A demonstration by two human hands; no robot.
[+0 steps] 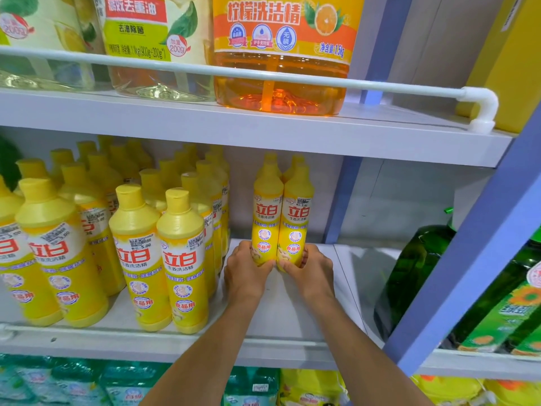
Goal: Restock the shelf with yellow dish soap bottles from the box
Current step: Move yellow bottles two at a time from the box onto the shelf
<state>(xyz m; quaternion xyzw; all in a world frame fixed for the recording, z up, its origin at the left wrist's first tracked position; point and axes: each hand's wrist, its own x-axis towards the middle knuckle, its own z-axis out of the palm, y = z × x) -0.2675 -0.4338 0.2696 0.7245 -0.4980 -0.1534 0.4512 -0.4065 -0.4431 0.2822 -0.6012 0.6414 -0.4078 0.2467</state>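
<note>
Gripping two upright, touching yellow dish soap bottles (265, 218) on the shelf (292, 315), just right of the stocked yellow rows (181, 253), the left hand (246, 269) wraps one base and the right hand (311, 269) the other, with two more caps (270, 159) behind.

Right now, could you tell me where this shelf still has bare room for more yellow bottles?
Bare shelf lies right of the held pair, up to the blue post, and in front, under the left hand and right hand. Only a narrow gap separates the pair from the packed yellow rows crowding the left.
</note>
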